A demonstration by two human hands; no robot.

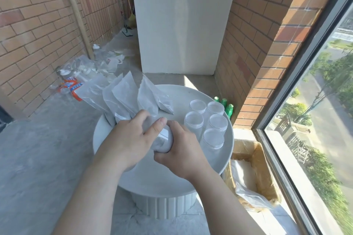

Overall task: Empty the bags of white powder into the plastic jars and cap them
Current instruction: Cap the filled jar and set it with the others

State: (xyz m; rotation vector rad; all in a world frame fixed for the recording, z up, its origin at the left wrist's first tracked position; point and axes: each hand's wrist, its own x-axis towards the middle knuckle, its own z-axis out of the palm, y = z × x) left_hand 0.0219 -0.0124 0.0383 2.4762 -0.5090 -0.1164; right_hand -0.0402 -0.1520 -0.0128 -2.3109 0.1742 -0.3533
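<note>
Over a round white table [172, 177], both my hands hold one bag of white powder [164, 140]. My left hand [131, 137] grips its upper part, thumb on top. My right hand [181, 150] wraps round its lower bulging end. Behind my left hand, several more powder bags [124, 95] stand bunched upright at the table's far left. Several clear plastic jars [208, 120] with clear lids on top stand in a cluster on the table's right side.
A cardboard box [256, 175] lined with plastic sits on the floor right of the table, under the window [315, 120]. Green bottle tops [225, 105] show behind the table by the brick wall. Plastic litter and bottles [84, 76] lie on the floor at left.
</note>
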